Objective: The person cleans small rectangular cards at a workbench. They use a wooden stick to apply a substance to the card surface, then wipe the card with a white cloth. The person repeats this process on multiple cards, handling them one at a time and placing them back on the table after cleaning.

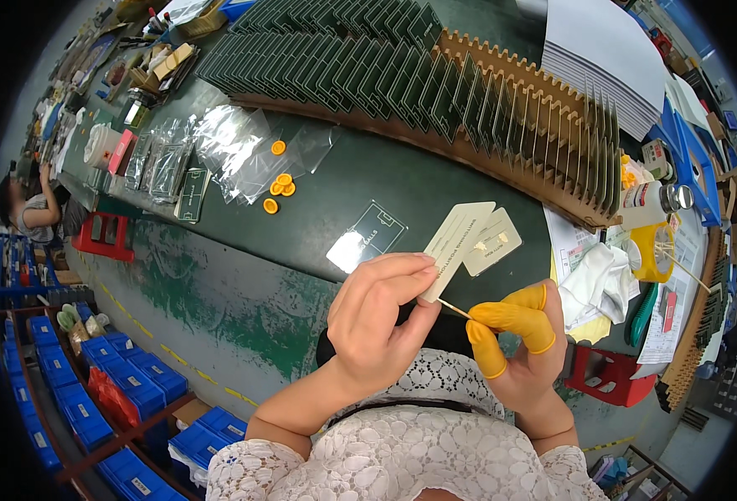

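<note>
My left hand (377, 321) grips a pale cream printed board (458, 242) by its lower edge, holding it up over the dark green bench (318, 209). A second cream piece (492, 242) sits just behind and to the right of it. My right hand (519, 342), with yellow finger cots on thumb and two fingers, pinches a thin wooden stick (453, 308) whose tip touches the bottom corner of the board.
A long brown slotted rack (502, 108) holds several dark green boards upright. Clear plastic bags (226, 146), loose orange finger cots (281, 185) and a dark board (367, 237) lie on the bench. A yellow tape roll (652, 250), white cloth (598, 280) and bottle (648, 200) are at right. Another person (30, 209) sits at far left. Blue bins (93, 392) stand below left.
</note>
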`<state>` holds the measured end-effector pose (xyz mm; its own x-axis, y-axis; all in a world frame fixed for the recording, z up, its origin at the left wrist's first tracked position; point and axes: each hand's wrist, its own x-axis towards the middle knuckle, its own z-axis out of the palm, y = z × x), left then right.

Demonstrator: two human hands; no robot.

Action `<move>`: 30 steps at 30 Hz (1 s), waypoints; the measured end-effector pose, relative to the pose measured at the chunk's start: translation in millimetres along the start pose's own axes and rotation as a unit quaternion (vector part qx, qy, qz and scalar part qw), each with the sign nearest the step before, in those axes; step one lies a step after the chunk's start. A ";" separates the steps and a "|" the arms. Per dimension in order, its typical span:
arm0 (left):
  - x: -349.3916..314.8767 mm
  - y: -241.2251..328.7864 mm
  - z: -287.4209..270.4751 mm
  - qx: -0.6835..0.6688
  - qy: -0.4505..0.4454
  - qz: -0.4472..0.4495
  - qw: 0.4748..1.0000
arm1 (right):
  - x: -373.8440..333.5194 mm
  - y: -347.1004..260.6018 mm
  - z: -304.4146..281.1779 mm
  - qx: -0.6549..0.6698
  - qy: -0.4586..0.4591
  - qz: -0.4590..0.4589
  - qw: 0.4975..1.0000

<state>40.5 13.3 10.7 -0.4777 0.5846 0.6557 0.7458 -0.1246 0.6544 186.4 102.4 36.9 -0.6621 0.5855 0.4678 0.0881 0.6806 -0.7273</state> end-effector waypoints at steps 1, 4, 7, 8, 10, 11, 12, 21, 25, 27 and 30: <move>-0.1 -0.3 0.2 -0.001 0.002 -0.001 1.000 | -0.1 0.1 0.1 0.000 0.000 0.000 1.000; 0.3 -0.2 0.3 0.002 0.002 0.004 1.000 | -0.7 0.4 0.0 0.001 -0.005 -0.001 1.000; 0.2 0.1 0.5 0.000 0.003 0.003 1.000 | -1.4 0.6 0.1 0.002 -0.007 -0.004 1.000; 0.3 0.0 0.5 0.001 0.003 0.005 1.000 | -1.7 0.6 0.2 0.002 -0.007 -0.004 1.000; 0.4 -0.3 0.5 0.003 0.003 0.010 1.000 | -1.9 -0.6 -0.5 0.004 -0.001 0.008 1.000; 0.1 -0.3 0.6 0.001 0.004 0.009 1.000 | -1.9 -1.1 -0.6 0.005 0.001 0.014 1.000; -0.3 -0.2 0.8 0.000 0.005 0.009 1.000 | -1.7 -1.1 -0.5 0.003 0.002 0.013 1.000; -0.5 -0.5 -0.2 0.008 0.002 0.010 1.000 | -3.9 0.2 0.5 -0.014 -0.001 -0.008 1.000; -0.3 -0.6 0.0 0.011 0.002 0.013 1.000 | -3.9 -0.6 0.2 -0.029 0.010 -0.008 1.000; 0.0 -0.4 0.0 0.014 0.002 0.015 1.000 | -4.0 -0.4 0.3 -0.042 0.010 -0.013 0.999; 0.1 -1.1 0.2 0.019 0.002 0.018 1.000 | -5.0 0.8 1.0 -0.058 0.009 -0.024 0.998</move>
<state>39.7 13.7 10.0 -0.4522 0.5770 0.6801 0.7792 -0.1156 0.6161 189.1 99.6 33.5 -0.6546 0.5584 0.5096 0.1429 0.7533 -0.6419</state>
